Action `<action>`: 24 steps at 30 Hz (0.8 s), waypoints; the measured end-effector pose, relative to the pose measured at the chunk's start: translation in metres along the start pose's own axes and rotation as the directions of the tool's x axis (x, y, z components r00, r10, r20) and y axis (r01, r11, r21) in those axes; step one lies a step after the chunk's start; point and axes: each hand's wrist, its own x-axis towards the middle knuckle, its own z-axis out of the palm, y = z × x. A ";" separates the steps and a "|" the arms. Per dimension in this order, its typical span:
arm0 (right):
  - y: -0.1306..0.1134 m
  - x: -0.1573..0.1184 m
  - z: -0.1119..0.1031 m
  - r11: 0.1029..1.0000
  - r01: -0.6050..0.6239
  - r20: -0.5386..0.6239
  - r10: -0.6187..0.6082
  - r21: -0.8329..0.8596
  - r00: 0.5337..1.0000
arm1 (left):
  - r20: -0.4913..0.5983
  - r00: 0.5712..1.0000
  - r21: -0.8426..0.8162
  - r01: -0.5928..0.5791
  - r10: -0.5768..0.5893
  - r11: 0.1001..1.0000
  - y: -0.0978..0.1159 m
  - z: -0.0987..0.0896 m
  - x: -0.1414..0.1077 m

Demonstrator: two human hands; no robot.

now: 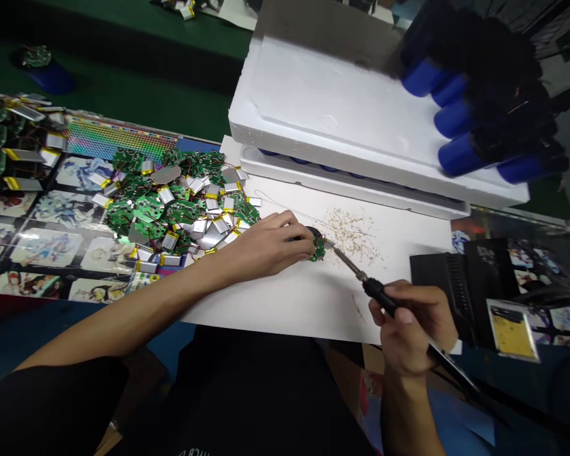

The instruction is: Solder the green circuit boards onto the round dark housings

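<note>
My left hand point(278, 247) has its fingers closed on a small round dark part with a green circuit board point(318, 247) on its end, resting on the white board point(275, 310). Most of that part is hidden under the fingers. In my right hand point(413, 326) is a black-handled soldering iron point(380, 294), held like a pen. Its metal tip points up and left and is at the edge of the green circuit board; whether it touches, I cannot tell. A thin solder wire point(308, 218) runs across the white board behind my left hand.
Circuit boards with silver battery cells point(180, 209) are heaped at the left. White foam trays point(332, 120) stand behind, with blue cylinders point(458, 152) on the right. Yellowish crumbs point(354, 234) lie near the iron. A black box point(439, 285) and a yellow sponge tray point(512, 332) sit right.
</note>
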 end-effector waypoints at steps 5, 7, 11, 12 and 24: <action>0.007 -0.012 -0.016 0.964 0.104 0.068 -0.090 -0.243 0.994 | -0.011 1.000 0.004 -0.003 0.003 1.000 0.000 0.001 0.000; 0.006 -0.013 -0.015 0.955 0.133 0.119 -0.104 -0.265 0.987 | -0.019 1.000 0.017 -0.010 0.010 1.000 0.000 0.001 0.000; 0.000 -0.007 -0.006 0.934 0.177 0.168 -0.129 -0.312 0.977 | -0.029 0.999 0.040 -0.024 0.026 0.999 0.000 0.002 0.000; -0.001 -0.005 -0.003 0.927 0.194 0.174 -0.143 -0.322 0.974 | -0.037 0.999 0.042 -0.031 0.032 0.999 -0.001 0.003 0.000; -0.012 0.006 0.002 0.916 0.282 0.321 -0.186 -0.286 0.929 | -0.050 0.998 0.060 -0.038 0.041 0.998 0.000 0.004 0.000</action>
